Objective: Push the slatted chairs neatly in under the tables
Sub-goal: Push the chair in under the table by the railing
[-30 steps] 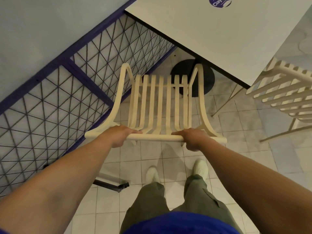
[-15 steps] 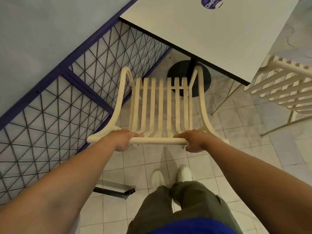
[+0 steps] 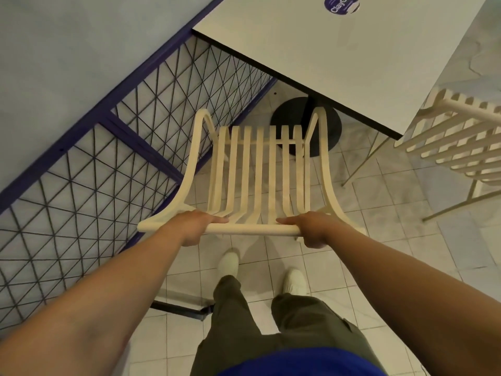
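A cream slatted chair (image 3: 260,169) stands in front of me, its seat pointing at the white table (image 3: 339,58). My left hand (image 3: 195,226) grips the left part of the chair's top rail. My right hand (image 3: 314,229) grips the right part of the same rail. The seat's front edge sits just short of the table's dark near edge, over the black round table base (image 3: 287,118). A second cream slatted chair (image 3: 461,139) stands at the right, beside the table's corner.
A purple-framed wire mesh fence (image 3: 108,164) runs close along the chair's left side, with a dark foot bar (image 3: 179,309) on the tiled floor by my left leg. My white shoes (image 3: 294,280) stand behind the chair.
The chair has moved a little forward toward the table with both hands still on its rail. My feet have stepped forward behind it.
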`<state>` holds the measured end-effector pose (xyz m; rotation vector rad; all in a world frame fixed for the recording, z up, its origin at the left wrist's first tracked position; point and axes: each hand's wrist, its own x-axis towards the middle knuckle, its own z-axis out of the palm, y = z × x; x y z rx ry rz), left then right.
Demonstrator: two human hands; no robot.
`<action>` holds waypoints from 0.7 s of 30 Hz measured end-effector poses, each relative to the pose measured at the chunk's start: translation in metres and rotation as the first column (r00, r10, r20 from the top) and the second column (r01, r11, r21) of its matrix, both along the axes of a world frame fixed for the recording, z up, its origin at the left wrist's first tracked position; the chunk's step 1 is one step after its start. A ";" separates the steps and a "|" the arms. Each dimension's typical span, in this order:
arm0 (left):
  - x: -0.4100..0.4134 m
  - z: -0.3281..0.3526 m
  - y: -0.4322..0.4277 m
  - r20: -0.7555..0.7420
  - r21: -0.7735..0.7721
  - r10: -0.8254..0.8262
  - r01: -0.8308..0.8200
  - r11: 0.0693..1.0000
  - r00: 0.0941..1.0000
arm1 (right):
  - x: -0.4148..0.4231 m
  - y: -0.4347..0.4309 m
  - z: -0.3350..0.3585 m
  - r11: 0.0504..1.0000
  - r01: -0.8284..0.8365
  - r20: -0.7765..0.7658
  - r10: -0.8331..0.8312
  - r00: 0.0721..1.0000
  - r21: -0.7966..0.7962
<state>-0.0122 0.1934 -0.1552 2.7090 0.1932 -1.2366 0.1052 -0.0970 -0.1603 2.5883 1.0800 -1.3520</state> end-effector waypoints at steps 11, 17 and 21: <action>0.003 0.007 0.031 0.024 -0.024 -0.112 0.112 0.993 0.993 | -0.025 0.026 0.010 0.989 0.145 0.033 -0.144 0.989 -0.014; 0.012 0.009 0.071 0.003 -0.033 -0.166 0.166 0.986 0.986 | -0.043 0.058 0.002 0.975 0.217 0.035 -0.215 0.976 -0.040; 0.022 0.008 0.093 -0.006 -0.016 -0.228 0.228 0.974 0.974 | -0.048 0.075 -0.002 0.964 0.263 0.032 -0.263 0.964 -0.026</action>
